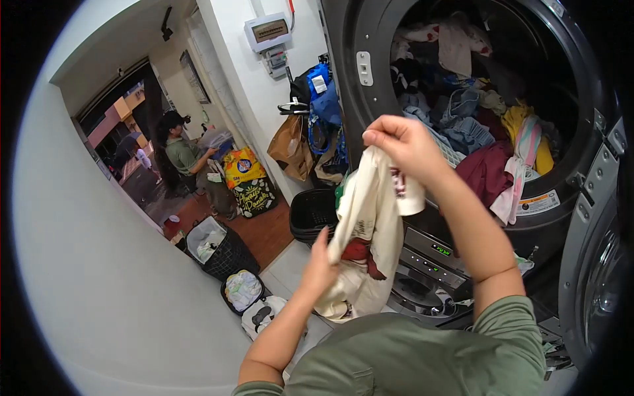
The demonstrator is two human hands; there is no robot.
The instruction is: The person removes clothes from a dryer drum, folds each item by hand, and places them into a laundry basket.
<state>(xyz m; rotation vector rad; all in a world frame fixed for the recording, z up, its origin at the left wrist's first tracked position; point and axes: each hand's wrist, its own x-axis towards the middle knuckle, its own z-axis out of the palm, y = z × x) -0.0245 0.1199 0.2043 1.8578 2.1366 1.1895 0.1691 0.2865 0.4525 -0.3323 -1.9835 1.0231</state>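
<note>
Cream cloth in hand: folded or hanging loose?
Hanging loose: the right hand holds the cream cloth up by its top, the rest draping below in creases.

The right fingers (pixel 388 125) pinch together, raised higher than the left fingers (pixel 321 248), both bare forearms (pixel 465 211) stretched forward.

Laundry shop, most likely, with a wide doorway (pixel 129 135) to the outdoors.
Large, dark front-loading machine (pixel 347 33) dominated the right side: round glass door (pixel 571 284) swung wide, drum heaped with mixed clothes (pixel 469 125). Beneath it, a control panel (pixel 432 264) showed green lit characters above a second round door (pixel 415 289). Dark basket (pixel 239 259) of cloth on the floor; bulky shopping bags (pixel 254 198) farther back. Machine's size suggested a business rather than a home.
</note>
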